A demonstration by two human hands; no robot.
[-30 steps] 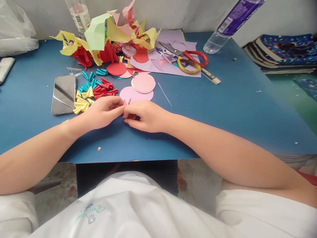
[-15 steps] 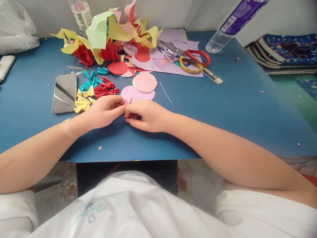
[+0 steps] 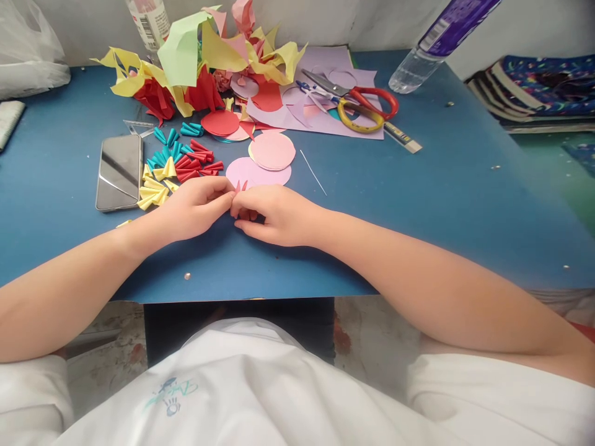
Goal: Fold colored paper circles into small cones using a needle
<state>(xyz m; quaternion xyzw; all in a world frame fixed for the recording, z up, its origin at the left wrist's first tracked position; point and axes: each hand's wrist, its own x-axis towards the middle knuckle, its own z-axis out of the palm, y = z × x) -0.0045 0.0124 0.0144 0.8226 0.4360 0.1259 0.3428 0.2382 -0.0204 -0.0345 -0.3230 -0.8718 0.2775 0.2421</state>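
My left hand (image 3: pixel 202 204) and my right hand (image 3: pixel 272 214) meet near the front of the blue table, fingertips touching. Both are closed in a pinch around a small pink paper piece (image 3: pixel 241 186); only its pointed tips show above my right fingers, the rest is hidden. Right behind them lies a lilac paper circle (image 3: pixel 255 173), partly under a stack of pink circles (image 3: pixel 274 150). Beside my left hand are small rolled paper cones: yellow (image 3: pixel 154 193), red (image 3: pixel 193 166) and teal (image 3: pixel 170 155).
A phone (image 3: pixel 119 173) lies left of the cones. Crumpled coloured paper (image 3: pixel 186 56) is heaped at the back. Red-and-yellow-handled scissors (image 3: pixel 360 102) rest on lilac sheets (image 3: pixel 316 124). A thin white stick (image 3: pixel 313 171) lies right of the circles. A tilted bottle (image 3: pixel 418 65) stands at back right.
My fingers have shifted very slightly left, still pinched together at the pink paper piece. The camera view has moved a little; the things on the table stay put.
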